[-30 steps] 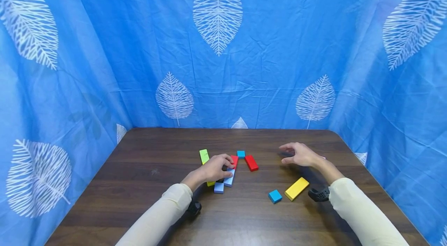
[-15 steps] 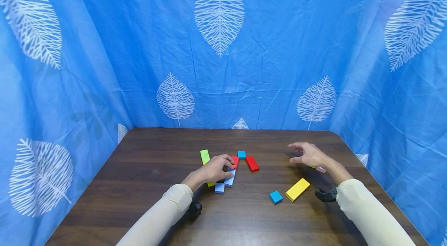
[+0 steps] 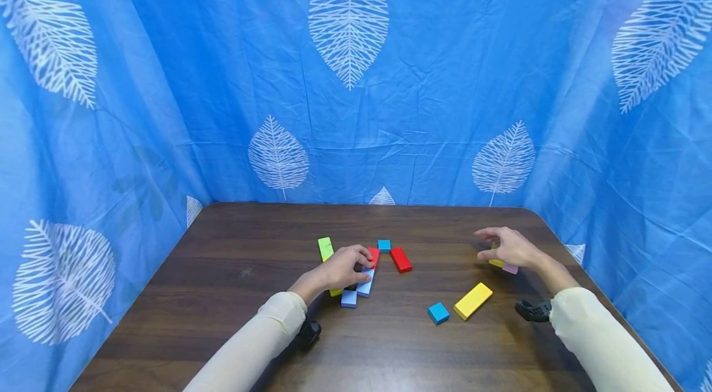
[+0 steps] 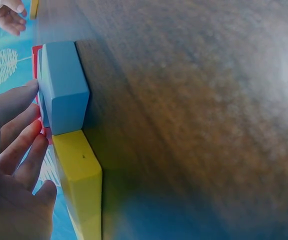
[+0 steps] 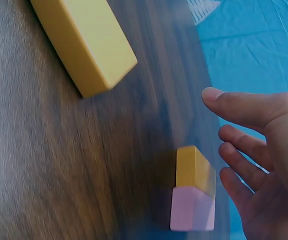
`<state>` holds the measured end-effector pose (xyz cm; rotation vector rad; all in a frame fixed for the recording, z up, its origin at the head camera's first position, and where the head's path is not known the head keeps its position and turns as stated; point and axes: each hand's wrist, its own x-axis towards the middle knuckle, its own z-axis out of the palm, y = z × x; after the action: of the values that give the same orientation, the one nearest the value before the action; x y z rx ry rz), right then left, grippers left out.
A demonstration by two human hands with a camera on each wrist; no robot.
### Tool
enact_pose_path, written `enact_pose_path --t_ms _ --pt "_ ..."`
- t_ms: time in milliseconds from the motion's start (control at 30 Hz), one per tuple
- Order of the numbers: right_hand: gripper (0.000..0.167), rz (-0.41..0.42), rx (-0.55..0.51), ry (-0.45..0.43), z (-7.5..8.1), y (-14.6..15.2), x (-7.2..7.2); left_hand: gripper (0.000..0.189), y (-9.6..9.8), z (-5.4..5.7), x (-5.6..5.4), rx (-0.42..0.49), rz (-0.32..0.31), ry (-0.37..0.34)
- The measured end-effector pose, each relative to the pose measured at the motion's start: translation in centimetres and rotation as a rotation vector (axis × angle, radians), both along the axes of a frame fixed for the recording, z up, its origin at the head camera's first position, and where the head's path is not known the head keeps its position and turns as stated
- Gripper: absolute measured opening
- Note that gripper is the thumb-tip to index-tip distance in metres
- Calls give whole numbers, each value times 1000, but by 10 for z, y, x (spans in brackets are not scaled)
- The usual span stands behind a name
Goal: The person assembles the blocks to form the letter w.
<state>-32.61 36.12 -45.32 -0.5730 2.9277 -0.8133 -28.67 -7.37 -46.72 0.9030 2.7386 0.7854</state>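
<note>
My left hand (image 3: 343,266) lies over a cluster of blocks, its fingertips close to or touching a red block (image 3: 374,255) and its thumb by a light-blue block (image 3: 364,285). In the left wrist view its relaxed fingers stand beside a blue block (image 4: 66,87) and a yellow block (image 4: 81,175). A light-green block (image 3: 325,247) shows behind it, and a small lavender block (image 3: 348,298) in front. My right hand (image 3: 514,248) hovers at the right, thumb apart from the fingers and nothing between them. Under it a small yellow block (image 5: 186,167) touches a pink block (image 5: 184,207).
A long yellow block (image 3: 473,301) and a small blue block (image 3: 438,313) lie in front right. A second red block (image 3: 401,259) and another small blue block (image 3: 384,246) sit right of the cluster. Blue leaf-print curtain (image 3: 411,101) encloses the brown table (image 3: 250,318).
My right hand has moved to the right, over the small yellow and pink blocks, which now show more. The left hand and the blocks stay in place.
</note>
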Motion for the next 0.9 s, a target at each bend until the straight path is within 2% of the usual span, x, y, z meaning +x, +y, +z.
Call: enact_pose_path --t_ms 700,900 --pt "76 -159 84 -81 -12 31 4 32 -1 -1 0 18 18 -12" --pt "74 -161 71 -67 -14 33 3 31 -1 -2 -1 25 24 -20"
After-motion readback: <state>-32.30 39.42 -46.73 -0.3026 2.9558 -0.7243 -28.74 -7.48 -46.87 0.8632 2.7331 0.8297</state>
